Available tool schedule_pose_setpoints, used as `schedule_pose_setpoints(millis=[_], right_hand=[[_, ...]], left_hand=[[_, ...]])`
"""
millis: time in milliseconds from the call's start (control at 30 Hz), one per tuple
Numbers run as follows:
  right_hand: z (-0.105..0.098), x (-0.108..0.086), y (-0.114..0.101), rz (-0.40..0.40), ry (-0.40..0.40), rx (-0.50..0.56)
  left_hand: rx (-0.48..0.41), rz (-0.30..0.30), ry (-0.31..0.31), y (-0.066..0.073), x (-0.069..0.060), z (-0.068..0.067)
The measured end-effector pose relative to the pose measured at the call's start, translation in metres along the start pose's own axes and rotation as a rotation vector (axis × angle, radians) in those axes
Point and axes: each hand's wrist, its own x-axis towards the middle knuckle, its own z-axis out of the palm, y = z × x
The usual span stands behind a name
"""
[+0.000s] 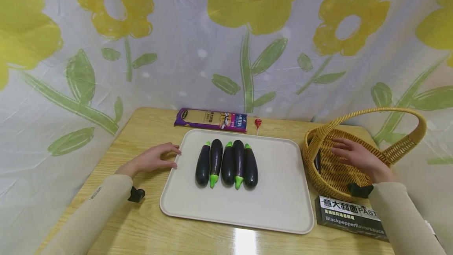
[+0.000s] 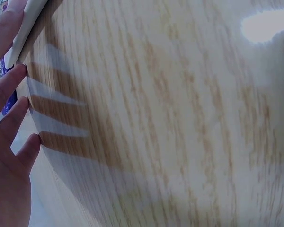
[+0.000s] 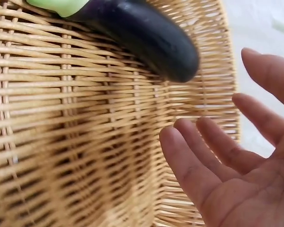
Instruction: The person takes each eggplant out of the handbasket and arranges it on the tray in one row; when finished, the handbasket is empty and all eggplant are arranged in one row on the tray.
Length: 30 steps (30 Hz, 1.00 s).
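Note:
Several dark eggplants (image 1: 228, 164) with green caps lie side by side on a cream tray (image 1: 279, 204). My left hand (image 1: 155, 158) is at the tray's left rim, its fingers spread and the thumb apart; whether they touch the rim I cannot tell. In the left wrist view, the fingers of that hand (image 2: 12, 142) cast shadows on the wood. My right hand (image 1: 361, 158) hovers over the wicker basket (image 1: 339, 176) with loose, unclenched fingers, holding nothing. Inside the basket lies one more eggplant (image 3: 142, 40), apart from the right hand (image 3: 236, 175) in the right wrist view.
Behind the tray lie a purple pasta packet (image 1: 212, 120) and a red lollipop (image 1: 258, 122). A black pepper sauce pasta box (image 1: 350, 217) sits in front of the basket, partly covered by the right sleeve. The basket's tall handle (image 1: 371, 110) arches up. A flowered curtain (image 1: 184, 62) hangs behind the table.

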Motion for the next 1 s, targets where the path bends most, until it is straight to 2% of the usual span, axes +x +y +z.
schedule_pose_setpoints(millis=[233, 600, 833, 900, 1000], right_hand=[[0.007, 0.014, 0.008, 0.021, -0.066, 0.149], [0.011, 0.023, 0.011, 0.057, -0.219, 0.3], [0.012, 0.029, 0.016, 0.055, -0.283, 0.279], [0.013, 0.029, 0.015, 0.049, -0.281, 0.273], [0.014, 0.028, 0.013, 0.06, -0.239, 0.249]], left_hand=[[-0.003, -0.003, 0.0, -0.002, 0.0, 0.001], [0.01, -0.004, -0.001, -0.003, 0.0, 0.0], [0.008, 0.001, 0.001, -0.003, 0.001, 0.0], [0.005, 0.001, 0.0, -0.002, 0.001, 0.0], [0.004, 0.0, -0.003, -0.001, 0.001, 0.0]])
